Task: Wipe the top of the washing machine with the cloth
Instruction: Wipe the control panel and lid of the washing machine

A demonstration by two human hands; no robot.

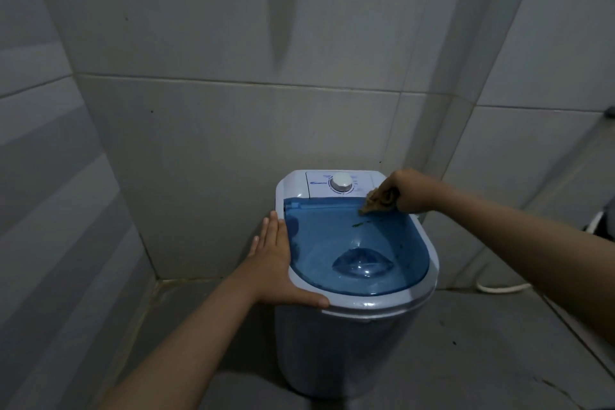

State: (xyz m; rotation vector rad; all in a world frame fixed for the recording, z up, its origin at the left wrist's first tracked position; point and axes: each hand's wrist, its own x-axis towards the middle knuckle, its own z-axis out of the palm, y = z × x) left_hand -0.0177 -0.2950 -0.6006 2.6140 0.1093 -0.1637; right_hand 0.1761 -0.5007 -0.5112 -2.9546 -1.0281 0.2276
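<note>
A small white washing machine (pixel 352 339) stands on the floor in a tiled corner. Its top has a translucent blue lid (pixel 359 243) and a white control panel with a round dial (pixel 340 182) at the back. My right hand (pixel 411 190) is shut on a bunched tan cloth (pixel 377 201), which presses on the lid's far right corner beside the panel. Small dark specks (pixel 358 225) lie on the lid just in front of the cloth. My left hand (pixel 278 263) lies flat and open against the machine's left rim, thumb along the front edge.
Grey tiled walls close in behind and to the left of the machine. A white hose or cable (pixel 502 288) lies on the floor to the right. A dark object (pixel 602 221) sits at the right edge.
</note>
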